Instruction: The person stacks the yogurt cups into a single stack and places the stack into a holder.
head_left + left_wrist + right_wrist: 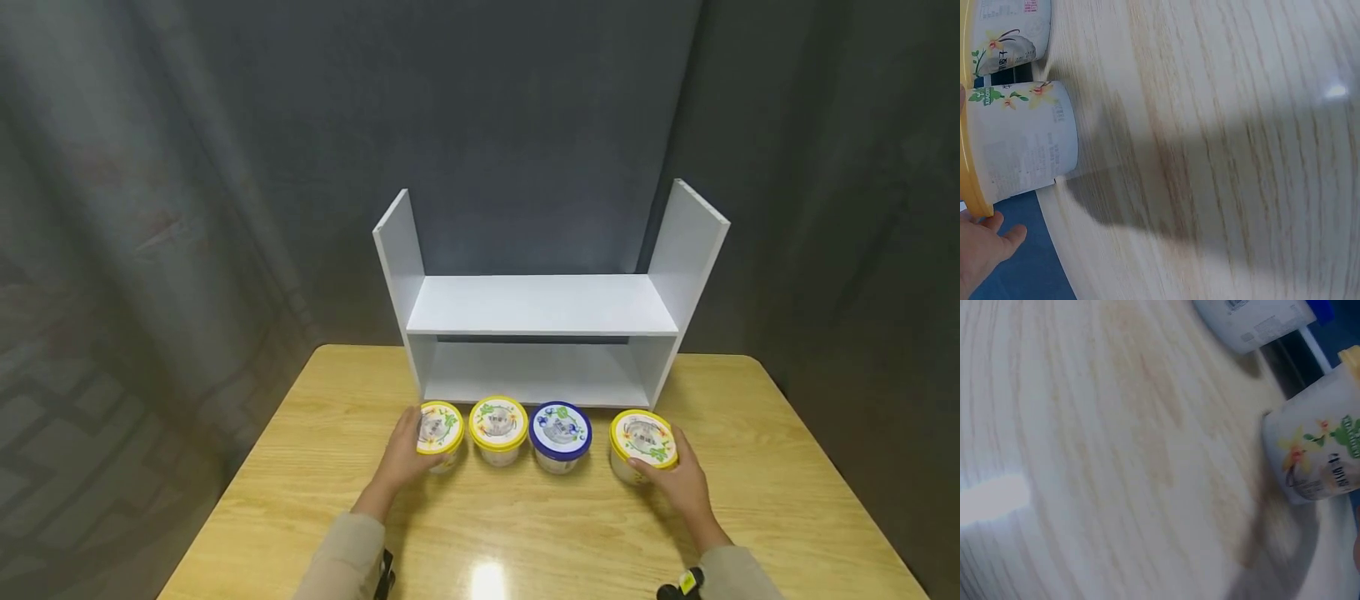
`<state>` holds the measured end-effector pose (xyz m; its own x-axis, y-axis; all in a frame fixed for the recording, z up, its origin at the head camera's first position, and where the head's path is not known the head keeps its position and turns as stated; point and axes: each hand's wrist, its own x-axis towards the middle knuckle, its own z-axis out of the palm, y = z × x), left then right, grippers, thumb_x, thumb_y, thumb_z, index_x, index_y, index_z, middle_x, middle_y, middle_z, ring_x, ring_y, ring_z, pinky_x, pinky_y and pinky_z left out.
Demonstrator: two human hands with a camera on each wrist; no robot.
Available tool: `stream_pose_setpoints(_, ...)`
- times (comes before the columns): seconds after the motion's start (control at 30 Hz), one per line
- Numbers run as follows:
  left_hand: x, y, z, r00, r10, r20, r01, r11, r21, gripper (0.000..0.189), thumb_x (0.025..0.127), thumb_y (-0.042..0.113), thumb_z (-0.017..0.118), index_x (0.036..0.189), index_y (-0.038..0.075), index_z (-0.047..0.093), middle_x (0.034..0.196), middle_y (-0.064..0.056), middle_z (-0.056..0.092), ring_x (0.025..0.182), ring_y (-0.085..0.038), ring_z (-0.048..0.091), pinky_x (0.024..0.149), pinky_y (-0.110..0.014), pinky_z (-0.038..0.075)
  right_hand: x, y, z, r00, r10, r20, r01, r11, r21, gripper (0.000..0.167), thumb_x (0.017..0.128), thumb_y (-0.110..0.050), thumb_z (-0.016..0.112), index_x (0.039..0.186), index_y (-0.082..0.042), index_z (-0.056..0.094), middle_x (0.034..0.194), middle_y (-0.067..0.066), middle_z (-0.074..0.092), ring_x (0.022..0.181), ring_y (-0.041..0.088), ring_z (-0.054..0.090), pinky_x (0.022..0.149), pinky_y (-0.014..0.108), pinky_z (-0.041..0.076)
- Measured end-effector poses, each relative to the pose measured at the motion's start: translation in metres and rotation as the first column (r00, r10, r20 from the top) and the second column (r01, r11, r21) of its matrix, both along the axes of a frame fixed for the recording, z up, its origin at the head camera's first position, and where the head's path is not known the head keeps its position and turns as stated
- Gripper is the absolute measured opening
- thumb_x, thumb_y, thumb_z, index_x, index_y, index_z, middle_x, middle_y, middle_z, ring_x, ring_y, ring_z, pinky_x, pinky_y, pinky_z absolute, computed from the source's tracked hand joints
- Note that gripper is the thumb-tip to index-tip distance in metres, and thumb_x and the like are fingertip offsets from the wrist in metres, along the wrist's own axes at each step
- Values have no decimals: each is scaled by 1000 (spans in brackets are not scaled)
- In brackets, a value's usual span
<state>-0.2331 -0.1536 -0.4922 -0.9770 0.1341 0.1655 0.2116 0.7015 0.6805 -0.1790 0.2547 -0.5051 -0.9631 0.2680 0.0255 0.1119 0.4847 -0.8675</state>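
My left hand grips a yellow-lided tub at the left end of a row, thumb and fingers around its lid rim. In the left wrist view its white side shows printed flowers, with fingertips at the lid. At the right end, another yellow-lidded tub is held by my right hand, thumb in front and fingers on its right side. Between the hands stand a third yellow-lidded tub and a blue-lidded tub, side by side. All are upright with lids on.
A white two-level shelf with tall side panels stands on the wooden table, directly behind the tubs. Dark grey curtains surround the table's back and sides. A gap separates the blue-lidded tub from the rightmost one.
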Motion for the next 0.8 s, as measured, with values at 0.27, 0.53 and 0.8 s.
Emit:
stream_pose_setpoints(0.27,5,-1,-3,998,44,36,-47,995,90,101,59,25,78,132,-10,18,134,-29,17,120,-44,20,96,-51,21,2,-8,-7,998,-58,-32,53,989,-138,99,67,-20,74,139,-9,7,134,28,20,121,41,19,97,51,17)
stream_pose_setpoints(0.53,11,0,-4,992,115,55,-123,979,160,104,55,26,80,131,-11,20,131,-30,23,117,-45,26,94,-53,24,6,-11,-6,997,-66,-26,61,985,-164,96,68,-19,73,139,-10,9,134,27,23,120,38,23,97,48,21)
stream_pose_setpoints(0.8,11,0,2,989,139,58,-147,977,157,103,56,29,80,131,-10,22,132,-27,25,118,-42,26,95,-52,24,3,-7,-7,997,-69,-19,65,983,-169,96,69,-20,72,140,-11,7,133,28,23,119,38,25,96,46,24)
